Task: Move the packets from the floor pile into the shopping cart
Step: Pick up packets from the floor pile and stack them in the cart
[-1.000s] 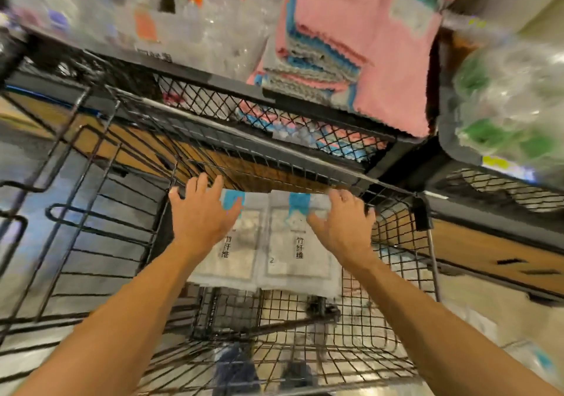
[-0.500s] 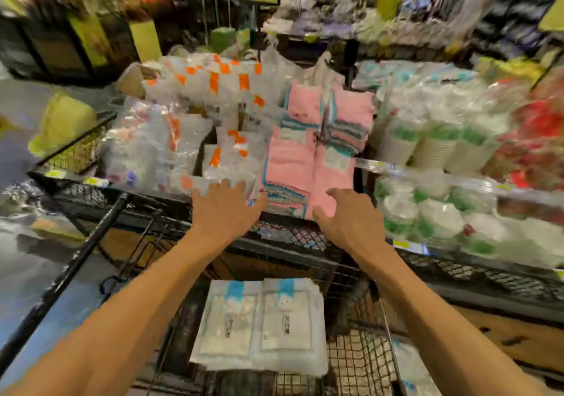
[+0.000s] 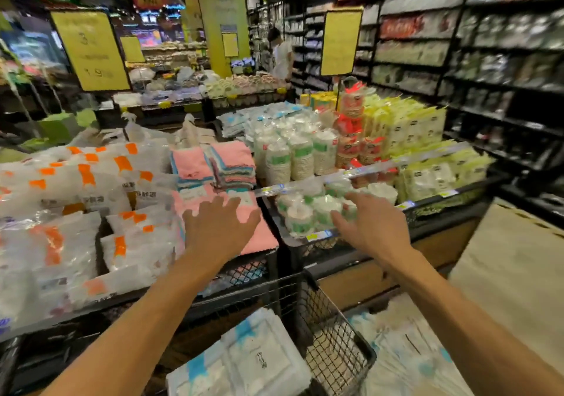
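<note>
We take the cart (image 3: 338, 346) as our landmark; its black wire wall and front corner sit low in the middle of the view. Beyond the cart runs a long display table (image 3: 213, 291) with a dark mesh front, and past that, to the right, tall shelves (image 3: 457, 53) of blurred goods. On the table, left of the cart, we see clear bags (image 3: 79, 200) with orange marks. Straight beyond the cart lies a stack of pink cloths (image 3: 213, 166) with blue edges. Right of those stand wrapped cups (image 3: 293, 154) with green bands, then yellow packs (image 3: 409, 123). Two yellow signs (image 3: 91, 50) hang above the far tables. A tan cardboard sheet (image 3: 512, 273) leans at the right of the cart.

Inside the cart lie the packets (image 3: 244, 362), a flat white stack with pale blue tabs. Their long axis runs from lower left to upper right, toward the cart's front corner, with the tabs along the upper left edge. On the floor just right of the cart, outside the wire wall, lies the pile (image 3: 406, 350) of like packets; it is too blurred for us to tell which way they point.

Both our arms reach out over the cart toward the table. Our left hand (image 3: 219, 227) hangs in front of the pink cloths, palm down, fingers spread wide and holding nothing. Our right hand (image 3: 372, 227) hangs in front of the lower cups, fingers loose and apart, also holding nothing.
</note>
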